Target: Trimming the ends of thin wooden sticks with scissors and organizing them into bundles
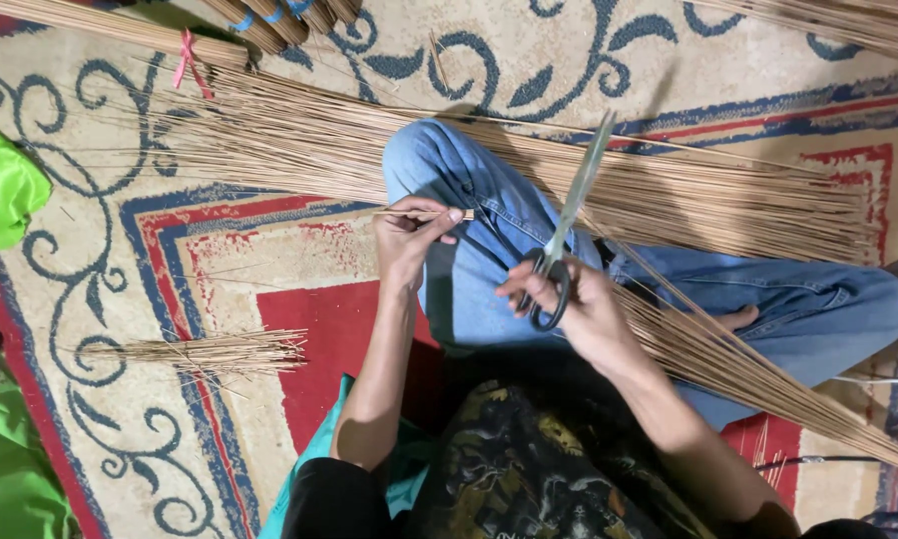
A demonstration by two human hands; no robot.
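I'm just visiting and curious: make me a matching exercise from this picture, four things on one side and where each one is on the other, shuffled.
Things:
1. scissors
2. single thin stick
3. small bundle of short sticks
4. green cloth

Places:
A. at the picture's left edge, on the carpet
B. pinched in the left hand
C. on the red and cream carpet, left of the left arm
D. in the right hand, blades pointing away from the person

Pairs: 1-D, 2-B, 3-C, 4-A
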